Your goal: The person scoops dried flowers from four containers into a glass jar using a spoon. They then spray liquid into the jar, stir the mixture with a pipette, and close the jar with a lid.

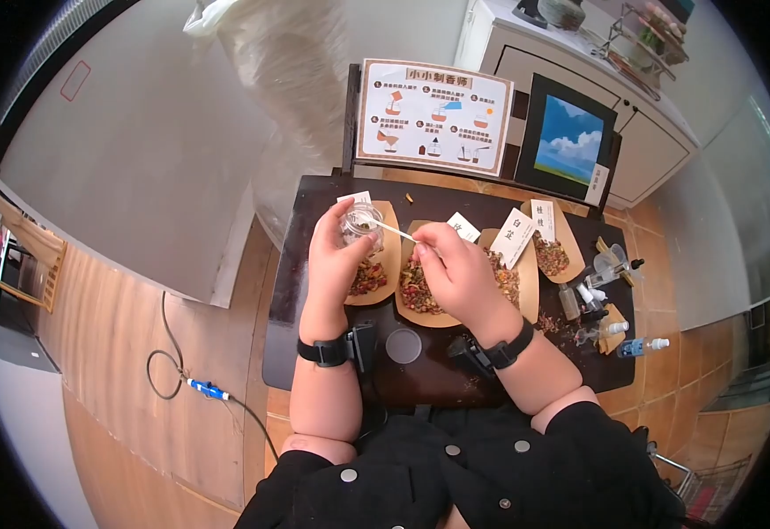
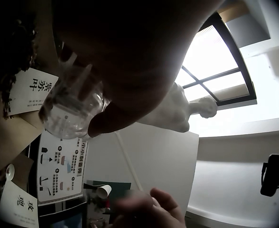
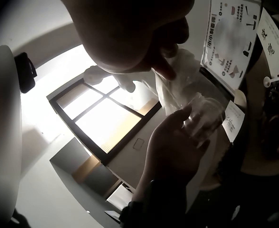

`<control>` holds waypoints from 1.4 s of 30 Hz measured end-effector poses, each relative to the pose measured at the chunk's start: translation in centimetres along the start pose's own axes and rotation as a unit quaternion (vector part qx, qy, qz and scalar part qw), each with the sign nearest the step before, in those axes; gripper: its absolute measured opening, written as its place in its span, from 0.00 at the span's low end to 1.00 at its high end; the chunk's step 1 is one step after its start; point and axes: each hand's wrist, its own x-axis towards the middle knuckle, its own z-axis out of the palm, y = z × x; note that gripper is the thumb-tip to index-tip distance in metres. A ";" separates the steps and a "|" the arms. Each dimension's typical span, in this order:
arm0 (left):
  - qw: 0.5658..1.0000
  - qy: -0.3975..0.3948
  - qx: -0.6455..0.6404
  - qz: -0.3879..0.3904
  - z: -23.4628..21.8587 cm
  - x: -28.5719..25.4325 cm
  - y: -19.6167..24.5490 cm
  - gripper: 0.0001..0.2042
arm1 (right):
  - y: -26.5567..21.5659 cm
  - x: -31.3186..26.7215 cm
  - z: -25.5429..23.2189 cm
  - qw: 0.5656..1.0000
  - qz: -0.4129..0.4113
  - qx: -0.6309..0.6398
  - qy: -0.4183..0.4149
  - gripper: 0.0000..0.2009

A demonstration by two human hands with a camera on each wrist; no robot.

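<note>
My left hand (image 1: pixel 336 260) grips a small clear jar (image 1: pixel 356 234) above the table's left part, fingers and thumb round its side. Between the fingertips of my right hand (image 1: pixel 461 273) is a thin white stick (image 1: pixel 390 230), its far end over the jar's mouth. In the left wrist view the jar (image 2: pixel 66 116) looks transparent, with the stick (image 2: pixel 130 164) running toward it from the right hand. Below the hands, paper trays (image 1: pixel 392 256) hold dried plant bits (image 1: pixel 416 291). A round clear lid (image 1: pixel 403 346) lies near the table's front edge.
White name cards (image 1: pixel 515 236) stand in the trays. Small bottles (image 1: pixel 568 301) and a blue-labelled bottle (image 1: pixel 634 347) crowd the table's right side, near scattered plant crumbs (image 1: pixel 551 331). Behind, an illustrated instruction sheet (image 1: pixel 433 119) and a framed sky picture (image 1: pixel 570 137) stand upright.
</note>
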 end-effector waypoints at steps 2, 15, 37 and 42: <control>0.999 0.016 -0.043 -0.017 -0.1 0.0 0.0 0.27 | -0.3 -0.6 0.1 0.999 0.003 0.040 0.036 0.05; 0.984 0.131 -0.097 -0.071 -0.7 0.5 -0.8 0.28 | 1.3 -2.8 0.9 0.986 0.028 -0.034 -0.161 0.08; 0.978 0.095 -0.162 -0.096 0.3 -0.1 -0.1 0.28 | 5.5 -3.4 4.4 0.861 0.358 0.337 -0.127 0.06; 0.975 0.108 -0.172 -0.090 0.6 -0.1 0.0 0.28 | 5.4 -3.1 3.9 0.809 0.406 0.407 -0.123 0.05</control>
